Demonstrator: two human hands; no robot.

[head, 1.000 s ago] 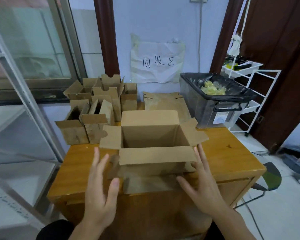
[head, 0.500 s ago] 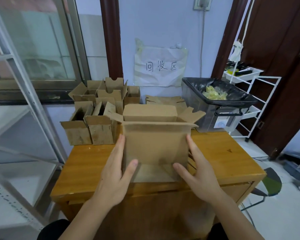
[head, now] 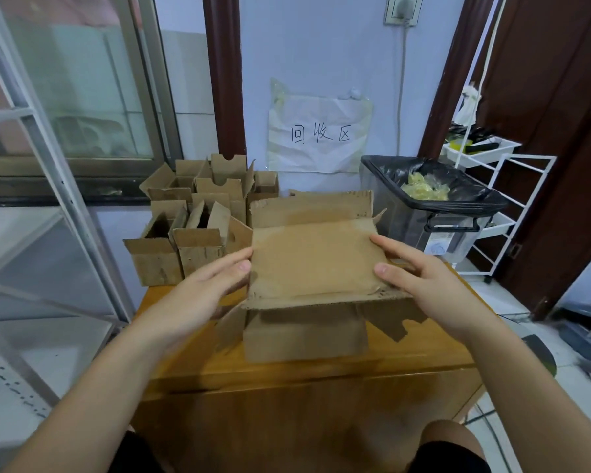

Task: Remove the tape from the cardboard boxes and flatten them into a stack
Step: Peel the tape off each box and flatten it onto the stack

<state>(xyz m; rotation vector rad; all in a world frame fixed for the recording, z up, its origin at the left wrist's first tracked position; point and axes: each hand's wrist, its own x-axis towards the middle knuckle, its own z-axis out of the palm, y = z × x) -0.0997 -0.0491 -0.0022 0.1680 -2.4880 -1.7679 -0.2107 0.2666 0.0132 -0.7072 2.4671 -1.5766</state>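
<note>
In the head view, a brown corrugated cardboard box (head: 313,264) is held tilted above the orange-brown wooden table (head: 287,373), its flaps hanging open, gripped at its left edge by the left hand (head: 205,291) and at its right edge by the right hand (head: 420,281), thumbs pressed on the near face. A cluster of small open cardboard boxes (head: 191,227) is seen at the table's far left, and a clear plastic bin lined with a black bag (head: 434,206) at the far right.

1. Open small boxes (head: 191,220) crowd the table's (head: 423,346) back left, left of centre in the frame.
2. A black-lined bin (head: 434,206) blocks the right rear.
3. Bare wood shows at the lower-centre front edge.
</note>
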